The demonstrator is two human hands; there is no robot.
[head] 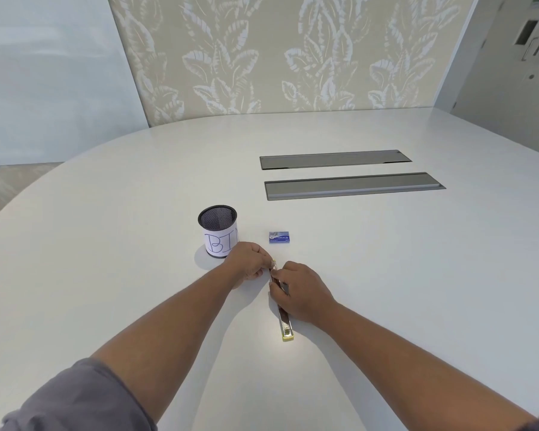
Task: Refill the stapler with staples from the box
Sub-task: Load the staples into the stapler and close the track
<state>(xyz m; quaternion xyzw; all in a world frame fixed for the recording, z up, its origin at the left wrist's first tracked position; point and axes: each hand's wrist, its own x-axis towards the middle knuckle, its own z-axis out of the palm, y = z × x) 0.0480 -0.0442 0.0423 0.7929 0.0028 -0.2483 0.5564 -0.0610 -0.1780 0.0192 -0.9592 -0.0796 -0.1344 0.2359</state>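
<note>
Where the smooth white table [386,275] curves toward the wearer, a long, slim stapler [284,321] lies opened out flat, its shiny metal channel facing up and its yellow plastic end [288,337] nearest the camera; its long axis runs almost straight away from the wearer, tipped slightly left at the far end, which points toward the box [280,237]. That far end sits between the two hands. The left hand [249,265] has its fingers curled close together and pinches the stapler's far tip, where a pale yellowish part shows. The right hand [302,290] rests over the middle of the stapler, fingers bent and pressed on the metal rail; whether it holds staples I cannot tell. The box is small, flat, blue cardboard, closed, lying just beyond the hands and apart from them. Left of it stands a round black wire-mesh cup [217,230] wrapped in white paper with handwritten letters, upright, near the left hand. Two long grey metal flaps [352,185] are set flush in the table farther back
</note>
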